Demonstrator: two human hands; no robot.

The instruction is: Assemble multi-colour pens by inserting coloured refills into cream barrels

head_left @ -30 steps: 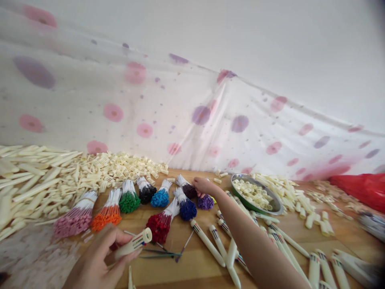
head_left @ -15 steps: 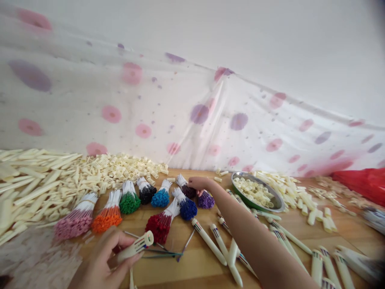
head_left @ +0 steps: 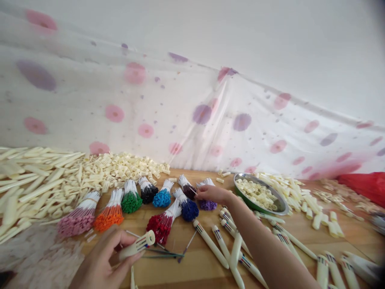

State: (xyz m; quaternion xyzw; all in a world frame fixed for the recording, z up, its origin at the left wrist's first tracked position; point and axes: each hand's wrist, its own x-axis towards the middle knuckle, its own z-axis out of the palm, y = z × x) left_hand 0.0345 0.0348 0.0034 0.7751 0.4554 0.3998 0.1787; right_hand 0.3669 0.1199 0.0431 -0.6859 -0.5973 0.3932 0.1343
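My left hand [head_left: 104,259] is closed round a cream multicolour pen barrel [head_left: 136,246], its slotted, open end pointing up and right. Small bits of colour show in the slots. Farther out, my right hand [head_left: 214,194] pinches the thin white end of a pen refill between the dark brown refill bundle [head_left: 187,188] and the purple bundle [head_left: 208,205], which it partly covers. Blue [head_left: 189,210] and red [head_left: 159,226] bundles lie nearer me. Light blue [head_left: 162,197], black [head_left: 148,192], green [head_left: 131,200], orange [head_left: 108,218] and pink [head_left: 77,220] bundles stretch leftward.
Loose cream pen parts [head_left: 39,180] are heaped at the left. A metal bowl [head_left: 285,208] of small cream pieces stands right of centre. Several pens [head_left: 212,245] lie under and beside my right forearm. Loose refills [head_left: 164,254] lie by my left hand. Red plastic [head_left: 365,184] is at far right.
My right hand has drawn back slightly right from the dark brown bundle, a thin white end now showing at its fingertips. My left hand keeps holding the pen barrel. The view has shifted slightly.
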